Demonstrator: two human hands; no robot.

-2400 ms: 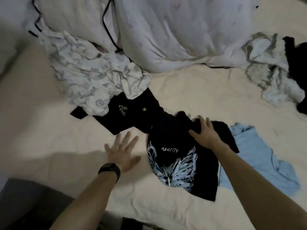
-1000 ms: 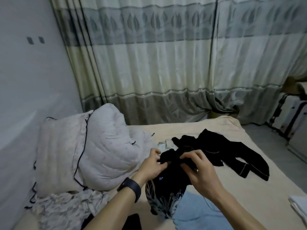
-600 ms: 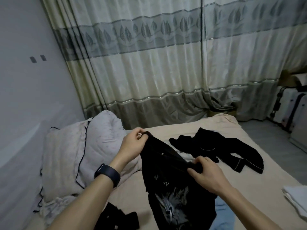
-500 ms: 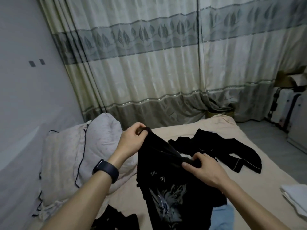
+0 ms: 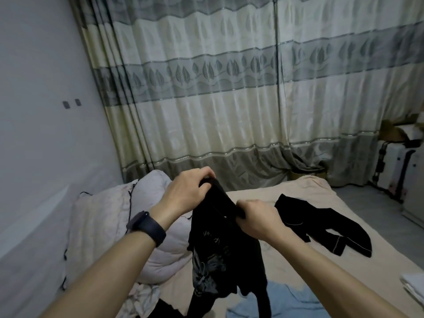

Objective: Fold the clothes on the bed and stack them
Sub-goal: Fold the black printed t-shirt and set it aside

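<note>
Left hand (image 5: 187,191) and right hand (image 5: 258,218) both pinch the black T-shirt (image 5: 220,253), dangling mid-frame over the bed (image 5: 286,260). Best now, I'd say: find both shoulders, spread it wide, then lay flat.

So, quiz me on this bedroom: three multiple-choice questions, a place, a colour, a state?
1. Where is the loose black garment? A) on the bed B) on the pillow C) on the floor
2. The garment at the bottom edge is: A) red B) light blue C) green
3. The printed T-shirt is: A) folded flat B) held up C) on the curtain
Answers: A, it sprawls there beside the right hand; B, pale blue cloth shows below the T-shirt; B, left hand and right hand grip its top edge.
</note>
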